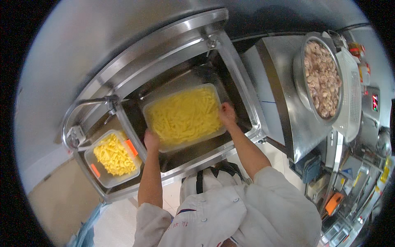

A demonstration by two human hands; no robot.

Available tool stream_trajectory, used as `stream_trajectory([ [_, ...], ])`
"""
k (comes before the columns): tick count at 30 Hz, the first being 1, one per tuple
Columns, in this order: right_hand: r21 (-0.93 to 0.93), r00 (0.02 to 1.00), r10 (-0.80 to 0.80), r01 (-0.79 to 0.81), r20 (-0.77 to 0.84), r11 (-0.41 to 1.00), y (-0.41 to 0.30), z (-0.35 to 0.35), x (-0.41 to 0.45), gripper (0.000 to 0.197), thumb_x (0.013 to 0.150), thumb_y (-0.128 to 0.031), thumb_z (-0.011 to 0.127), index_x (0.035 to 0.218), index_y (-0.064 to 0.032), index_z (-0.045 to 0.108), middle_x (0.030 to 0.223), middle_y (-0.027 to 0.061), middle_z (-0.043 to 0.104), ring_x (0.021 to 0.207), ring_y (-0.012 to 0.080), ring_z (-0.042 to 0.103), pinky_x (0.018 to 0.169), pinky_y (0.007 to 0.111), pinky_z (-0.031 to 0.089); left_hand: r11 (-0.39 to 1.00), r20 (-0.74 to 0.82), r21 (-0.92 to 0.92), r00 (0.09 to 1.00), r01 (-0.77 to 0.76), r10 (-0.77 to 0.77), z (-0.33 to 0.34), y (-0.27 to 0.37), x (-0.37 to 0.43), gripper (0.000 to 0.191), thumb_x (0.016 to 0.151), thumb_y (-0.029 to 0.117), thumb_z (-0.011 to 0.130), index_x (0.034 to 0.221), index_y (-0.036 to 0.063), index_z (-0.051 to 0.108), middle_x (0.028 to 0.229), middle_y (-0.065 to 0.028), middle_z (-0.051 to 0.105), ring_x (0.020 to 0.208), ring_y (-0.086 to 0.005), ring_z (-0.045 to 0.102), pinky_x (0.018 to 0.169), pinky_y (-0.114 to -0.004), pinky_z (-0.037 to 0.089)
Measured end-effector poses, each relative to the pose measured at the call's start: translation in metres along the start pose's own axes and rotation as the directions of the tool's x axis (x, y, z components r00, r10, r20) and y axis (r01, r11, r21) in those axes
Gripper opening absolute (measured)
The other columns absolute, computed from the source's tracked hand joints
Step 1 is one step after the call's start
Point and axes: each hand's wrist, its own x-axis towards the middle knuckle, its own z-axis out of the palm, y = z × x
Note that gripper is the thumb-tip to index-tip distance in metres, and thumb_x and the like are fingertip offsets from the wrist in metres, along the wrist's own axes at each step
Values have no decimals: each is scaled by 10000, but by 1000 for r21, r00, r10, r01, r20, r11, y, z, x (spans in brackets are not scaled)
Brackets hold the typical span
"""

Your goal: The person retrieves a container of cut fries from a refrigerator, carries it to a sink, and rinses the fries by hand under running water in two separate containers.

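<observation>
A translucent plastic tub (182, 145) sits in the large basin of a stainless steel sink (239, 80), tilted a little in my view. Pale yellow cut strips (185, 114), which look like potato, fill it and appear slightly blurred. My left hand (151, 140) grips its near left end. On the opposite short side, my right hand (227, 115) holds the rim. Both hands are somewhat blurred, and the fingers under the tub are hidden.
Left of the divider, a smaller clear tub (106, 182) with orange clips holds yellow pieces (115, 154), beneath a curved faucet (69, 114). On the steel counter (279, 77) at right stand a metal bowl (301, 83) of raw meat pieces and a white perforated basket (353, 95).
</observation>
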Motion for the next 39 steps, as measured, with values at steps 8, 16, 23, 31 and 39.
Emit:
stream_trajectory([
  [8, 84, 992, 75, -67, -103, 994, -92, -20, -42, 141, 856, -190, 604, 875, -53, 581, 796, 105, 611, 752, 245, 570, 715, 374, 462, 522, 58, -837, 975, 163, -213, -30, 1, -5, 86, 871, 111, 560, 848, 42, 514, 788, -8, 493, 699, -111, 435, 626, -271, 382],
  [16, 273, 980, 99, -49, -173, 961, -76, -158, -120, 98, 833, -119, 642, 818, -68, 560, 719, -12, 527, 723, 95, 491, 655, 287, 421, 551, 25, -834, 997, -16, 68, -161, 143, -90, 111, 822, 42, 574, 778, 83, 480, 760, 45, 431, 693, -79, 375, 609, -240, 329],
  [23, 392, 973, -140, 203, -184, 897, -112, -290, -237, 192, 791, -175, 643, 769, -61, 490, 658, 19, 470, 636, 138, 433, 591, 327, 381, 677, -148, -675, 953, -293, 265, -304, 248, -256, 224, 857, 180, 657, 949, -21, 619, 831, -82, 580, 732, -193, 475, 647, -350, 432],
  [31, 680, 925, -132, 354, -357, 642, -6, -450, -395, 40, 833, -66, 608, 808, -55, 579, 722, -18, 551, 691, 85, 494, 636, 276, 423, 608, -241, -424, 730, -672, 639, -272, 318, -368, 131, 890, 120, 613, 952, 17, 666, 809, -125, 606, 716, -262, 538, 657, -393, 473],
  [39, 696, 768, 193, 403, -610, 594, 180, -602, -567, 42, 810, -73, 630, 809, -43, 600, 735, -7, 582, 690, 108, 527, 637, 300, 454, 479, 111, -578, 518, -661, 848, -126, 498, -513, 87, 824, 106, 587, 812, 30, 547, 750, -45, 501, 693, -192, 479, 603, -337, 412],
])
